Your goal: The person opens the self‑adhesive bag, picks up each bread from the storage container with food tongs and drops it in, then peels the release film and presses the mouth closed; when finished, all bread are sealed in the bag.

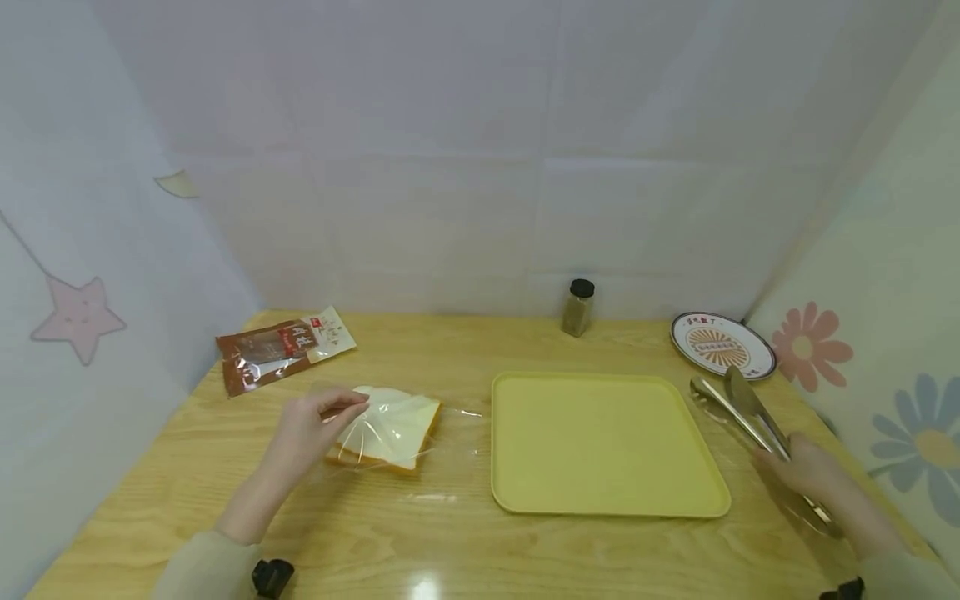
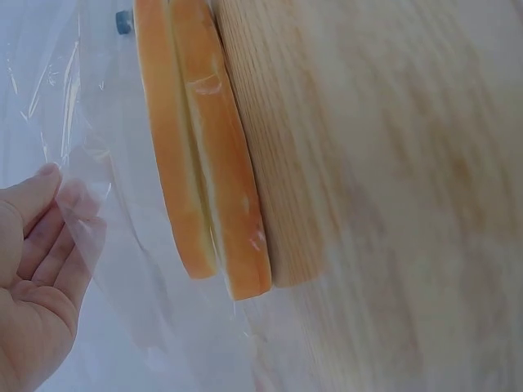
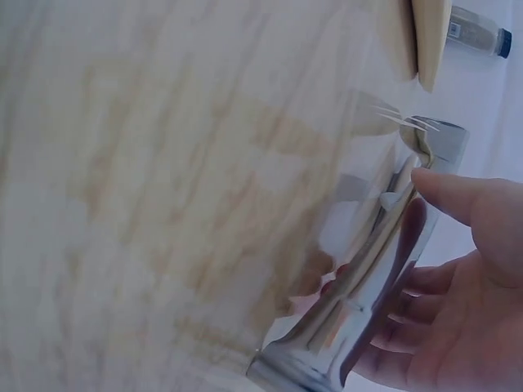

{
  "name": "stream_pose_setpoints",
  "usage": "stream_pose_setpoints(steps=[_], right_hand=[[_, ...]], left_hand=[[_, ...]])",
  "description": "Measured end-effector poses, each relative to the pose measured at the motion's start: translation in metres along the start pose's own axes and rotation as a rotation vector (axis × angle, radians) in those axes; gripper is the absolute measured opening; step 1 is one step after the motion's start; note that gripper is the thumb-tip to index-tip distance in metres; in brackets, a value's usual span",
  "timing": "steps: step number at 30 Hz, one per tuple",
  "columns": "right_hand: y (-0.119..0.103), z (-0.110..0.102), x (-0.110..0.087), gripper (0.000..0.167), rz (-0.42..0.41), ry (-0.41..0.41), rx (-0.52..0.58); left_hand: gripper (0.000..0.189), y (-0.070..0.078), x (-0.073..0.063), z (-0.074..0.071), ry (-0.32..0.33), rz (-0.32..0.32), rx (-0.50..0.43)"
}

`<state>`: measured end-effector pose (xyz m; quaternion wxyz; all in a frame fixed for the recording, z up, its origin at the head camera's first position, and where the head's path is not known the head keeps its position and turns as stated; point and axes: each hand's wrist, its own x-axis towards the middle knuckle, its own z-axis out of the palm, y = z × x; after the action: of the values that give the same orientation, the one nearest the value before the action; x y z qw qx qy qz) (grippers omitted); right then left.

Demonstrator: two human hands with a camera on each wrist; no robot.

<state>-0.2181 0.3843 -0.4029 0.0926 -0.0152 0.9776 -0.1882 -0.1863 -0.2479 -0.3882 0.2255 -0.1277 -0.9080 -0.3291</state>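
Note:
Sliced bread (image 1: 401, 423) lies on the table in a clear plastic bag (image 2: 122, 237); two stacked slices (image 2: 233, 180) show their brown crusts in the left wrist view. My left hand (image 1: 302, 432) pinches the bag's film between thumb and fingers, beside the bread and apart from it. At the table's right side, metal tongs (image 1: 742, 394) lie with their tips pointing toward the back. My right hand (image 1: 808, 471) holds them near the middle, thumb on one side and fingers on the other, as the right wrist view shows.
A yellow tray (image 1: 603, 442) lies between the hands. Behind it stands a spice jar (image 1: 577, 310) with a black lid. A patterned plate (image 1: 693, 342) rests at the back right, and a brown food packet (image 1: 262, 354) at the back left. Fabric walls surround the table.

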Motion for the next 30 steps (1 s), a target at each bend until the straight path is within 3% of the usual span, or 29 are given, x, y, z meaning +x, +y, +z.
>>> stream_pose_setpoints(steps=[4, 8, 11, 15, 18, 25, 30], right_hand=[[-0.002, 0.000, 0.001, 0.067, -0.021, 0.048, -0.029], [-0.012, 0.002, -0.001, 0.077, -0.032, 0.206, -0.091], [-0.034, 0.004, -0.008, 0.074, -0.018, 0.327, -0.068], [-0.071, 0.006, -0.020, 0.070, -0.017, 0.402, -0.004], [-0.096, 0.006, -0.026, 0.068, -0.052, 0.400, 0.057], [-0.154, 0.014, -0.045, 0.076, -0.135, 0.270, 0.221], [-0.196, 0.029, -0.050, 0.069, -0.225, 0.229, 0.298]], left_hand=[[0.006, 0.001, 0.003, -0.001, -0.004, 0.007, -0.002], [0.006, 0.000, 0.004, -0.001, 0.001, 0.015, 0.003], [0.006, -0.001, 0.004, 0.000, 0.008, 0.019, 0.012], [0.006, 0.000, 0.003, 0.002, 0.017, 0.027, 0.009], [0.007, 0.002, 0.003, 0.002, 0.017, 0.022, 0.009], [0.007, 0.004, 0.003, 0.002, -0.004, 0.000, 0.019], [0.007, 0.004, 0.003, 0.003, -0.007, 0.004, 0.030]])
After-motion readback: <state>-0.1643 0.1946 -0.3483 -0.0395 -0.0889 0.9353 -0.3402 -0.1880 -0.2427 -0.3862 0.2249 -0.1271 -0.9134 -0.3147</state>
